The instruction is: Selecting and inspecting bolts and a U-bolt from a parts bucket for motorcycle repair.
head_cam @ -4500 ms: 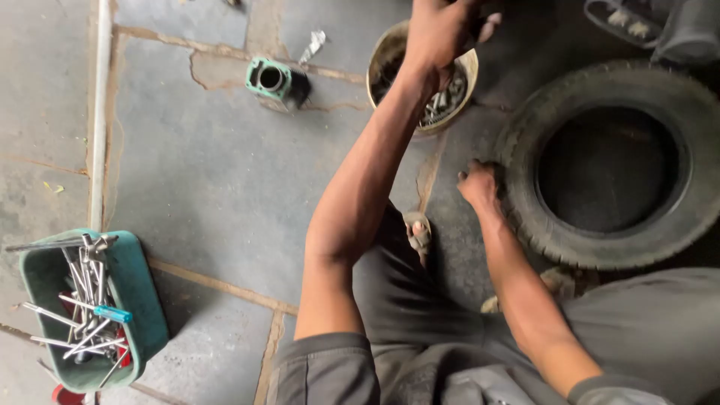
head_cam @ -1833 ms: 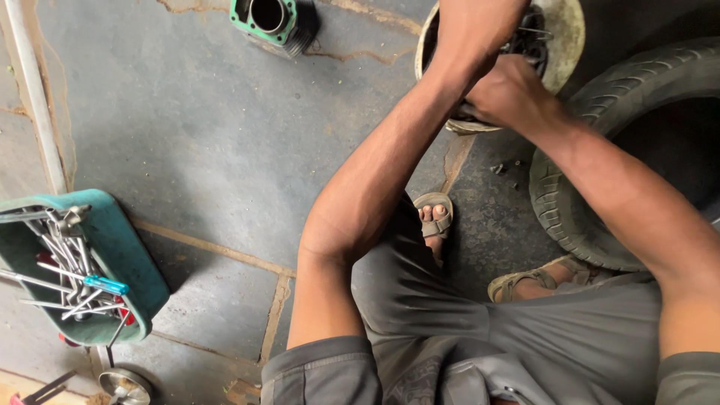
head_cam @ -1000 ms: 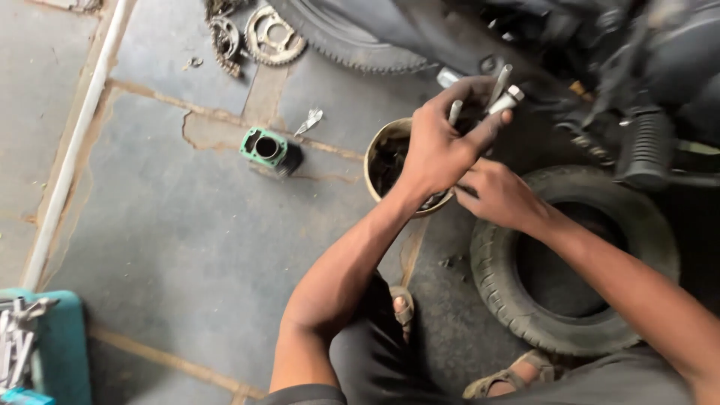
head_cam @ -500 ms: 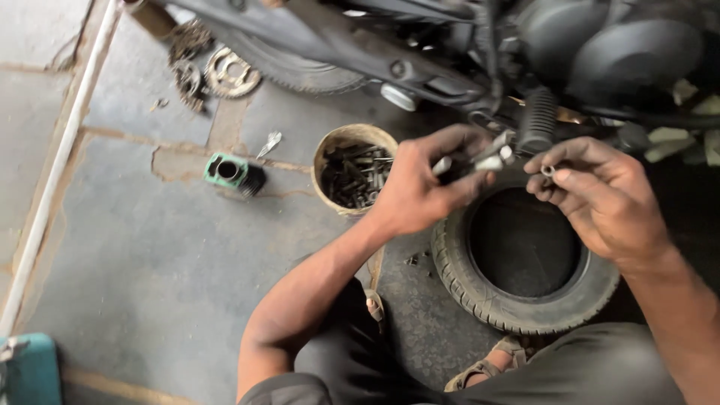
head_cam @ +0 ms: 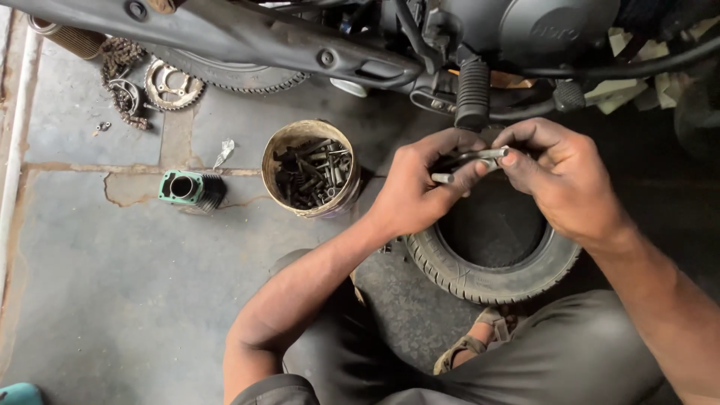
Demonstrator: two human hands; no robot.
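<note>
- Grey concrete floor [head_cam: 112, 285] lies under a motorcycle [head_cam: 360, 37] at twelve o'clock.
- Left hand [head_cam: 420, 187] is curled around a few metal bolts [head_cam: 469, 161]; right hand [head_cam: 559, 176] pinches the end of one, directly above a small tyre [head_cam: 491, 259].
- At nine o'clock from the hands stands a tin of bolts [head_cam: 311, 176].
- Risk, as a judgement: the loose bundle could slip, dropping a bolt into the tyre's hollow.

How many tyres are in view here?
2: a small tyre lying flat on the floor below both hands, and a wheel tyre at top left, mostly hidden behind the motorcycle frame.
</note>
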